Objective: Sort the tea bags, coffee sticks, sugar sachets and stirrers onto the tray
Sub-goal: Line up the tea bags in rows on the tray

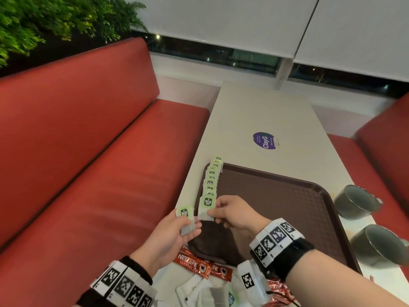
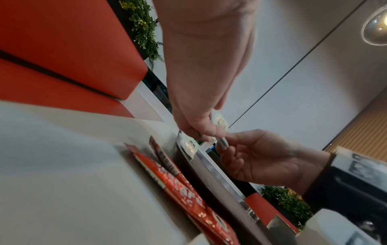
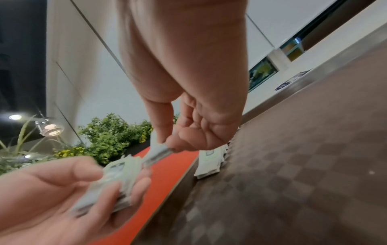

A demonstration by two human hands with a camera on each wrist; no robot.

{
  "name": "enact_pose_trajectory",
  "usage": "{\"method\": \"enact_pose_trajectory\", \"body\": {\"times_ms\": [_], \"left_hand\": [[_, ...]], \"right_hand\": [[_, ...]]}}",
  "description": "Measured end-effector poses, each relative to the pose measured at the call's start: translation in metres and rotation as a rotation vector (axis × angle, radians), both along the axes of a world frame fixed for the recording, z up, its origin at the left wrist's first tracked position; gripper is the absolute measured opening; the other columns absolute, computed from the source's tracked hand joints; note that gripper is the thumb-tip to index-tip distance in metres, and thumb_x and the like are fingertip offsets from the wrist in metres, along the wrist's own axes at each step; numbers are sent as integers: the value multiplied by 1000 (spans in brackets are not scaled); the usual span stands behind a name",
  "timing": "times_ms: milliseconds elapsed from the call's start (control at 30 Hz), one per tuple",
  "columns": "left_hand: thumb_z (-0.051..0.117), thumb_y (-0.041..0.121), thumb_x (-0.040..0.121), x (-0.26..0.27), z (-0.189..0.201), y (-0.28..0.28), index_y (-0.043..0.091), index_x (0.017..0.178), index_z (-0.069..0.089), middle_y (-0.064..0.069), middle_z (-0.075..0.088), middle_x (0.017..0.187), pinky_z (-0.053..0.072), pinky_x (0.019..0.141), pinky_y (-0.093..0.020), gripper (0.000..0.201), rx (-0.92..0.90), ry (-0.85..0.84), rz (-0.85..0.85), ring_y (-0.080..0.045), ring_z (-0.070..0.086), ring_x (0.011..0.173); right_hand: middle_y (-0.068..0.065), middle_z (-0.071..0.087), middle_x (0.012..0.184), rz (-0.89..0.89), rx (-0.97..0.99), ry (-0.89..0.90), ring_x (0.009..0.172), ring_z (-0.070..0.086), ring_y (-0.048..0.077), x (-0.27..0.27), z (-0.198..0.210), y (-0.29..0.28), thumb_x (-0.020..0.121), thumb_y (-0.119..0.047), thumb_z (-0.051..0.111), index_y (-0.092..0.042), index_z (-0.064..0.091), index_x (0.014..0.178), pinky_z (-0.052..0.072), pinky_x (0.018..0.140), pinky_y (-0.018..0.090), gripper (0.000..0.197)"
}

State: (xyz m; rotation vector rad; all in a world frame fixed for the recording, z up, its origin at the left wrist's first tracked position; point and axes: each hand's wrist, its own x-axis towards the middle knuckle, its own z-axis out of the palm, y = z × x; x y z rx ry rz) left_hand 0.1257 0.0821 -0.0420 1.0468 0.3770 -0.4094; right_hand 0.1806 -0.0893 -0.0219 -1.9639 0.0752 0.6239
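At lower centre of the head view, both hands meet over the near left corner of the brown tray [image 1: 276,196]. Left hand [image 1: 174,231] cups a small stack of tea bags [image 1: 185,219], thumb on top and fingers curled beneath, presumably as a supply to deal from. Right hand [image 1: 234,212] pinches one tea bag [image 1: 205,208] by its lower edge between thumb and forefinger, remaining fingers loosely curled; the bag sits just at the near end of the row of tea bags [image 1: 212,178], so the step in hand looks like extending that row. Row runs up the tray's left edge toward upper centre, bags overlapped like shingles, likely to keep one kind together and leave the tray's floor for the rest. Bags: flat, squarish, pale paper with green printed labels; thin and floppy, so an edge pinch should suffice. Tray: dark plastic, waffle-textured floor, raised rounded rim. Red glossy coffee sticks [image 1: 194,263] and white sachets [image 1: 192,289] lie off the tray at bottom centre, not yet sorted. Stirrers: none identifiable. Two dark cups [image 1: 356,202] stand at right, beside the tray.
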Motion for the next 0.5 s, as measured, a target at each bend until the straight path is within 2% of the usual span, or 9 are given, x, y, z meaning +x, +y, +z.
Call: {"method": "enact_pose_trajectory", "body": {"times_ms": [67,167,267,433,500], "left_hand": [[33,-12,94,0,-1,5,7,127,41,-24,60,116,54,79,-33,39,-4,7,3,-31,60,108],[29,-19,90,-3,-2,11,11,132,38,-22,57,120,52,86,-33,52,28,-14,-31,-31,57,113],[34,-20,91,-5,-3,13,15,133,39,-21,57,120,51,88,-32,55,31,-19,-44,-30,57,114],[42,-19,90,-8,-5,16,17,131,40,-20,57,121,53,85,-31,55,5,-30,-34,-27,59,114],[45,-18,89,-9,-6,17,15,131,41,-19,59,121,54,87,-32,54,-6,-33,-25,-27,60,113]], "right_hand": [[1,59,62,-116,-1,14,45,50,3,7,-6,-4,86,-8,68,-11,55,76,39,45,16,16],[3,60,62,-212,-26,61,46,49,7,15,-15,-4,85,-6,68,-10,55,83,40,44,18,14],[5,61,65,-200,-81,100,49,49,10,20,-22,4,85,-7,68,-12,54,85,42,45,18,14],[7,60,66,-175,-118,112,50,52,13,26,-30,16,85,-4,68,-15,46,77,48,52,22,26],[8,61,70,-170,-137,110,51,54,14,27,-28,20,85,-3,67,-14,44,81,51,53,23,26]]}}
